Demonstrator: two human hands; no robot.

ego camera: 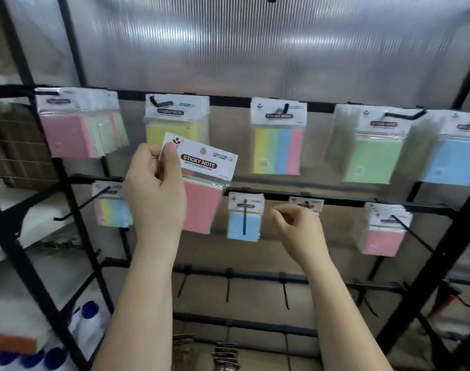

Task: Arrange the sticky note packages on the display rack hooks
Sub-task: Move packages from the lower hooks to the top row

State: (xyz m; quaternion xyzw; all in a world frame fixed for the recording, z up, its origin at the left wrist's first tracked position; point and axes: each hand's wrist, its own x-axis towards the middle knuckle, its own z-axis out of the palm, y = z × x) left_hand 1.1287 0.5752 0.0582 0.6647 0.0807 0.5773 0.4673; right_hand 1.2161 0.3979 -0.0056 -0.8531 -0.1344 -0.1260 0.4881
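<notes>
My left hand [155, 188] pinches a pink-front sticky note package [201, 183] by the top-left corner of its white header card, thumb on front, fingers curled behind. Pkg sits centre-left of frame, tilted clockwise, in front of the rack [282, 101] and not on any hook yet. My right hand [295, 223] is lower centre, fingers loosely curled, holding nothing, just in front of a small hung pack on the lower bar

Risks, my read:
- corner pinch is thin, pkg could swing or slip while I line up the hang hole
- tilt means hole [203, 150] won't meet a hook square, could miss or tear the card
- yellow pack hook [161, 103] right above, upper centre-left, already loaded; pushing on could knock the yellow pack [172, 129] off
- pink stack [76, 135] at upper left looks the colour match but it's crowded, front packs could slide off the hook end
- bare hook [81, 207] at mid-left points out toward my forearm, could snag
- right hand close to the blue pack [243, 220], could bump it

Writing: red banner on held pkg reads "STICKY NOTE" in white; small red logo at top-left of card, tiny print below banner and at right too small to read. Hung packs carry same dark banner, blurred, can't read. No other brand legible
</notes>
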